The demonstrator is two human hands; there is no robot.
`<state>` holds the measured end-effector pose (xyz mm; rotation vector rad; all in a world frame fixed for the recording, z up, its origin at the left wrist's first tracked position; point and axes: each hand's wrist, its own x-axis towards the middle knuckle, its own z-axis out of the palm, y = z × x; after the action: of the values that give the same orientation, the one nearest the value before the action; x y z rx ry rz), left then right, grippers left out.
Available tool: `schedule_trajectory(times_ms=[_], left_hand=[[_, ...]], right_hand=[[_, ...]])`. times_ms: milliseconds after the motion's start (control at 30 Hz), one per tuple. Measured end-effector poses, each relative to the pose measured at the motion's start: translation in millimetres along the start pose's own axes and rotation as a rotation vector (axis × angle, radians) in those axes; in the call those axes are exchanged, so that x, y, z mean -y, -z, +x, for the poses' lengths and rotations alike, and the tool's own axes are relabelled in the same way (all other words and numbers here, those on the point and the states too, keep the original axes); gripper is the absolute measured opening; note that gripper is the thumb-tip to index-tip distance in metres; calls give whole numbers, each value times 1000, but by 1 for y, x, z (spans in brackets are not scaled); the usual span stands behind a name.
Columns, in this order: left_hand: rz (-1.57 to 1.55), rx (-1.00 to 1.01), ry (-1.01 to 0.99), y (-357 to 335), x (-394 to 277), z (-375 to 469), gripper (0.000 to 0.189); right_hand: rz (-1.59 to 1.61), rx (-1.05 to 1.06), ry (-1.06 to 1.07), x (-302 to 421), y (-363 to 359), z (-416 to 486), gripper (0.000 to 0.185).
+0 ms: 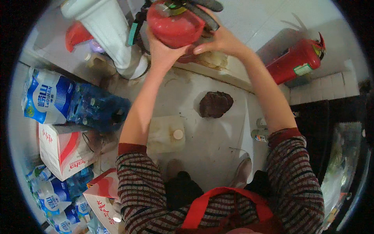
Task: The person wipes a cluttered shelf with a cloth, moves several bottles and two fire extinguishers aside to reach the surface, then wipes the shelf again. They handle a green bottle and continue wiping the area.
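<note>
A red fire extinguisher [175,27] with a black handle and hose is at the top of the view, in front of the light wall. My left hand [166,52] grips its red body from below, with the thumb spread over the near side. My right hand [220,41] is at its right side, by the black lever, thumb pointing towards the body; whether those fingers hold it is hidden. Another red fire extinguisher [295,61] leans at the right, beyond my right forearm. A dark brown, crumpled object [216,104] lies on the floor below my hands.
A white pedestal [106,32] stands at the upper left. Plastic-wrapped bottled water [49,96] and cardboard boxes [70,152] line the left side. A pale plastic jug [166,136] is on the floor near my feet. Dark cabinetry [312,125] is at the right.
</note>
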<state>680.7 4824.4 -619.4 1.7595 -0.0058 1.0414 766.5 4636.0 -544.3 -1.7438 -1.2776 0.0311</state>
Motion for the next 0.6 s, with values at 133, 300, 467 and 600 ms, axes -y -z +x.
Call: schedule_trajectory(times_ms=[133, 300, 467, 600], left_hand=[[70, 73, -19, 16, 3, -9, 130], [-120, 136, 81, 29, 3, -24, 132], [75, 216, 114, 63, -7, -48, 118], [144, 211, 5, 86, 0, -62, 111]], right_hand=[[289, -225, -110, -8, -53, -8, 136], [156, -396, -98, 21, -68, -30, 134], [257, -442, -167, 39, -87, -43, 131], [303, -444, -212, 44, -105, -49, 131]])
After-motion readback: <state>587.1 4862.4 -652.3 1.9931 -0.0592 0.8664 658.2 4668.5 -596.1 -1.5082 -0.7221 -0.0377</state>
